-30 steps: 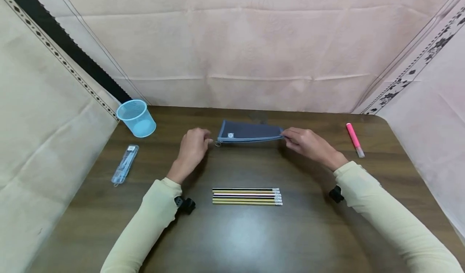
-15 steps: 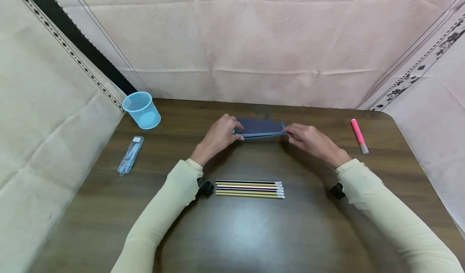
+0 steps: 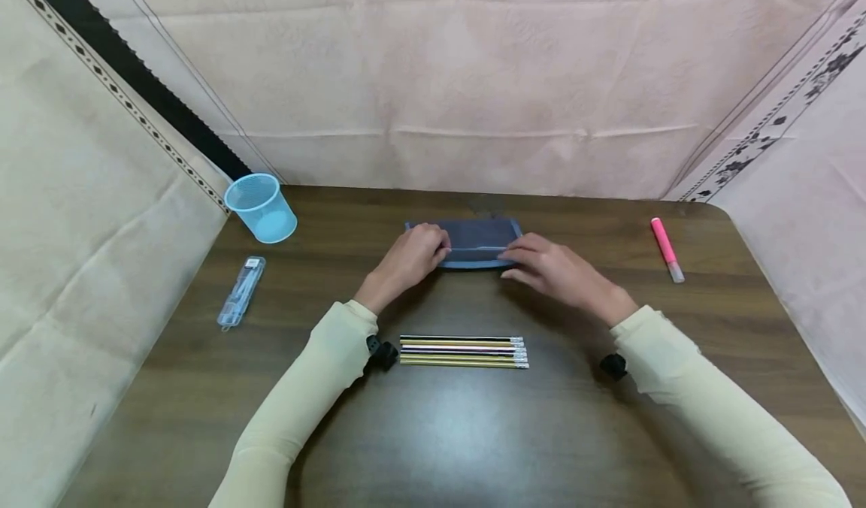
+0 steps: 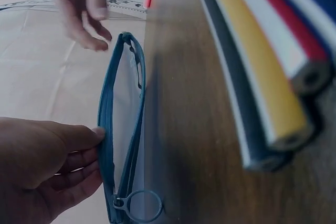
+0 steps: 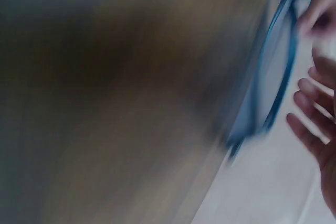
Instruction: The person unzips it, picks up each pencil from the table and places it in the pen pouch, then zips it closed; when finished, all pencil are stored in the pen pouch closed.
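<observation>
A dark blue zip pencil pouch [image 3: 482, 236] lies towards the back of the table. Its zip is undone, and in the left wrist view the mouth gapes between two blue edges [image 4: 106, 150], with a ring pull [image 4: 145, 206] at the near end. My left hand [image 3: 408, 258] pinches one edge of that mouth between thumb and fingers. My right hand [image 3: 556, 269] is at the pouch's right part, fingers spread and relaxed; the right wrist view, partly blurred, shows these fingers [image 5: 310, 106] apart from the pouch edge. Several striped pencils [image 3: 463, 352] lie in a row in front.
On the left stand a light blue mesh cup [image 3: 265, 211] and, nearer, a clear blue slim case [image 3: 241, 291]. A pink marker [image 3: 666, 246] lies at the right. Cloth walls [image 3: 473, 80] enclose the back and sides of the wooden table [image 3: 446, 433].
My left hand has come from beside the pouch's left end onto its edge. My right hand has let go of the right corner and shifted slightly left. The pouch mouth has turned and lowered.
</observation>
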{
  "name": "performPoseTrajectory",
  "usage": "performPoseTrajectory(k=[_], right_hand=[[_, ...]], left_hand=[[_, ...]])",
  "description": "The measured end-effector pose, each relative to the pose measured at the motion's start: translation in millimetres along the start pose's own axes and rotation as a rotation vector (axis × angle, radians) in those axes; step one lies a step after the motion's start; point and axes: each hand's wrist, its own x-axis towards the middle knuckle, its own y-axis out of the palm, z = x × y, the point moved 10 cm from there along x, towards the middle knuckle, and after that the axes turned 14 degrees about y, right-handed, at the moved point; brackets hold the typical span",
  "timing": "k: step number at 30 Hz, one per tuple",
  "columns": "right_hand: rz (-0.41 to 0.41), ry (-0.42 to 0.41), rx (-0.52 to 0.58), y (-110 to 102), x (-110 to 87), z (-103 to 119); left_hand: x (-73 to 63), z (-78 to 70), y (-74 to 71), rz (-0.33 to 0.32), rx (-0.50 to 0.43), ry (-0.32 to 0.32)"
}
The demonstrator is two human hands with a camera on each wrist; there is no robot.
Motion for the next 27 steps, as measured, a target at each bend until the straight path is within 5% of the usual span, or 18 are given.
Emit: performPoseTrajectory(k=[5,10,27], right_hand=[[0.157,-0.028,0.007,26.6,-4.4,54.3],[0.296,-0.001,0.003,52.9,-13.7,76.3],[0.338,-0.005,0.006,71.4,-11.8,87.6]], left_hand=[[5.8,-3.2,0.7,-0.003,-0.017,-0.001],[5.7,-1.7,2.6,-0.011,-0.062,-0.012],[0.3,8.8,1.4,-0.073,-0.194,0.0]])
